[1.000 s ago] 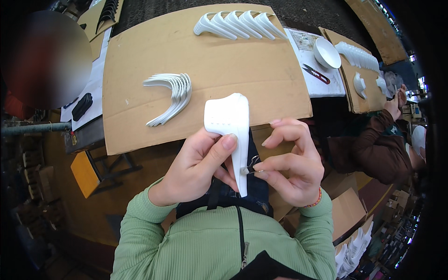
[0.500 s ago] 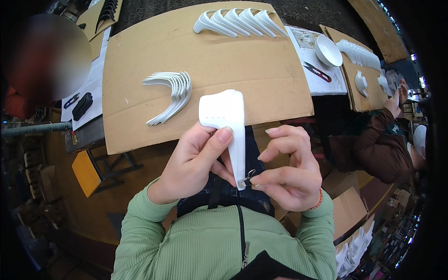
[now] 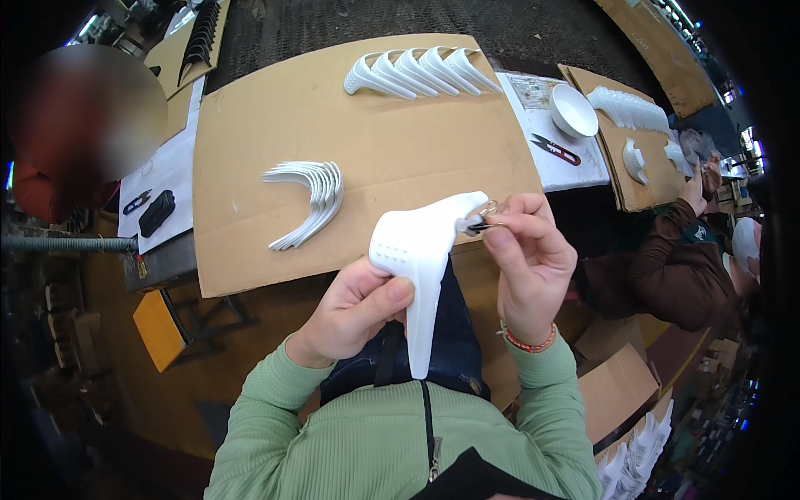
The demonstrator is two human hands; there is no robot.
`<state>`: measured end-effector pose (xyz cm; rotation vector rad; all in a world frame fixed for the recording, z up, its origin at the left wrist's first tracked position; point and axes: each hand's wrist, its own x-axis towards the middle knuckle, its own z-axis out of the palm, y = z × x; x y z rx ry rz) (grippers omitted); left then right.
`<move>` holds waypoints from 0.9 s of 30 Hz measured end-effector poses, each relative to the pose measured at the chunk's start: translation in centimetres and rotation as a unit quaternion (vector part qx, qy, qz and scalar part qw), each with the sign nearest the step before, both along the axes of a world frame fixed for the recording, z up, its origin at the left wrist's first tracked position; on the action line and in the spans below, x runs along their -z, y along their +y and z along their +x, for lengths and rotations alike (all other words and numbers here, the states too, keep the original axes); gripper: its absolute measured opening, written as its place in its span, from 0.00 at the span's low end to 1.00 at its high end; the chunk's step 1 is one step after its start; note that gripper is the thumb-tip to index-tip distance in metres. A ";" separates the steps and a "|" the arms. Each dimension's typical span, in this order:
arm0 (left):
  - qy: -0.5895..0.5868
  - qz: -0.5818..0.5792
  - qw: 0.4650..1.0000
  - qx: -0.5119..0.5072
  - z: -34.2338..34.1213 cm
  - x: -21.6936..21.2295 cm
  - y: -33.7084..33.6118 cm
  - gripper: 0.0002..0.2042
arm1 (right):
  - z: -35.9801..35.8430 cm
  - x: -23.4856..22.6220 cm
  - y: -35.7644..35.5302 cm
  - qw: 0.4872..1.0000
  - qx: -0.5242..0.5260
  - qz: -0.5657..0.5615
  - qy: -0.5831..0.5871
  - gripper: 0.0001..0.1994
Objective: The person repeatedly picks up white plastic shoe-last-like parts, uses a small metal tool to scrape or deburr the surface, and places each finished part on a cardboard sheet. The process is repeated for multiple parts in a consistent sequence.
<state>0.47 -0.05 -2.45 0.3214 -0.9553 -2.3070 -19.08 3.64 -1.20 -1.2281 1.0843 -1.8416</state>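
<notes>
Between its thumb and fingers my left hand (image 3: pixel 358 308) grips a curved white plastic piece (image 3: pixel 421 242), wide at the bend with rows of small dimples. One long arm of the piece points down toward my lap; a shorter end rises to the right. At that raised end my right hand (image 3: pixel 533 258) pinches a small dark metal tool (image 3: pixel 475 223) with thin wire-like loops, its tip against or very close to the edge. My fingers partly cover the tool, so its exact kind is unclear.
A cardboard sheet (image 3: pixel 250 117) covers the table, bearing a nested stack of white curved pieces (image 3: pixel 321 200) and a row of similar ones (image 3: pixel 417 73). Right of it are a white bowl (image 3: pixel 573 111) and thread snips (image 3: pixel 557 150). A person in brown (image 3: pixel 667 267) works at the right.
The white piece has turned in my left hand, showing its raised right end. My right hand has moved up with the tool from the lower tip to that end.
</notes>
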 end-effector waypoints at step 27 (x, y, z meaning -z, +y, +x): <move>-0.162 -0.159 0.932 -0.281 5.8 2.5 -19.1 0.11 | -0.1 -0.5 2.0 0.971 -0.100 -0.018 0.215 0.10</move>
